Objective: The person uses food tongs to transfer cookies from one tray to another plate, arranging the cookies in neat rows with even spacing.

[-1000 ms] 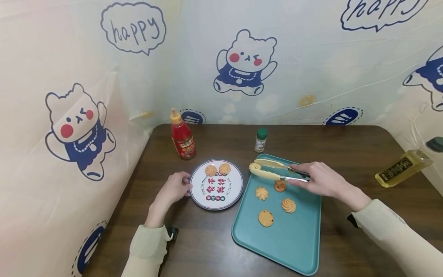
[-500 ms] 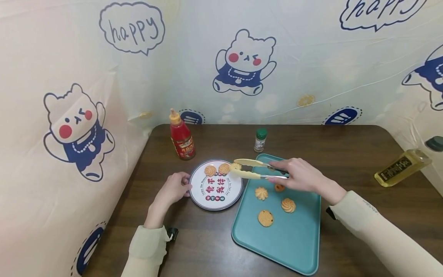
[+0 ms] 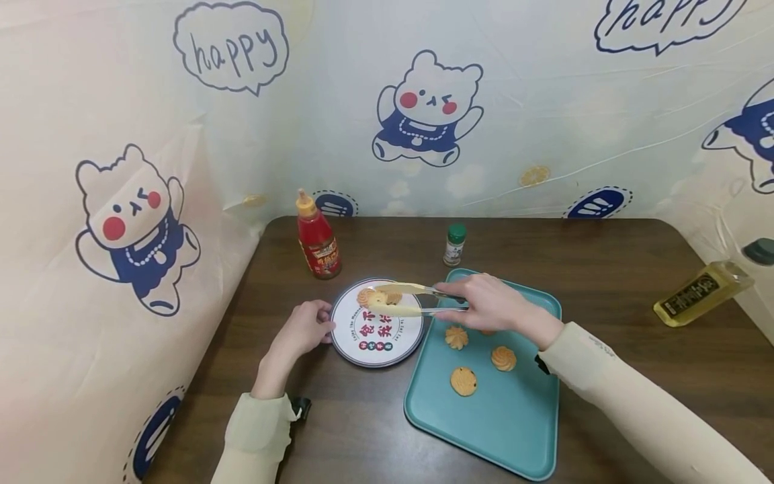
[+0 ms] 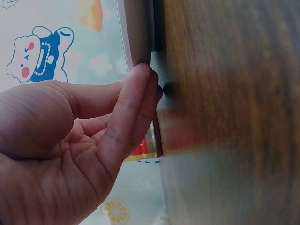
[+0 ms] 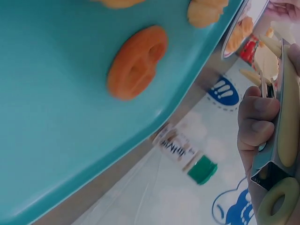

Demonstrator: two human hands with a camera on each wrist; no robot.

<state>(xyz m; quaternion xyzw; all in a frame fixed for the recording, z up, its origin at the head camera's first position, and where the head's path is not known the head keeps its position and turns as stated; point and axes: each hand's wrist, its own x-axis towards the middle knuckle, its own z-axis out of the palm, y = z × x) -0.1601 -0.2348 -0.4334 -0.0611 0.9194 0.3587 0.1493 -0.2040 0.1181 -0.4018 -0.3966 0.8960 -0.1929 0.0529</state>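
My left hand point(image 3: 305, 328) pinches the left rim of a round white plate point(image 3: 404, 344) with red lettering. In the left wrist view its fingertips point(image 4: 140, 75) meet the plate's edge point(image 4: 138, 33). My right hand point(image 3: 491, 302) grips cream-tipped metal tongs point(image 3: 396, 310), whose tips hold a pale cookie point(image 3: 379, 300) over the plate's upper part. Behind it are two swirled cookies, the left one point(image 3: 363, 296) partly covered. The right wrist view shows my fingers curled around the tongs point(image 5: 288, 108).
A teal tray point(image 3: 484, 430) right of the plate carries a flower-shaped cookie point(image 3: 456, 337), a swirled cookie point(image 3: 504, 358), a round cookie point(image 3: 463, 381) and a pretzel cookie point(image 5: 138, 63). Behind stand a red sauce bottle point(image 3: 320, 249) and green-capped jar point(image 3: 455, 245); an oil bottle point(image 3: 701, 292) is far right.
My right hand has moved left with the tongs, carrying the pale cookie from the tray's far left corner to over the plate. My left hand keeps its place on the plate's rim.
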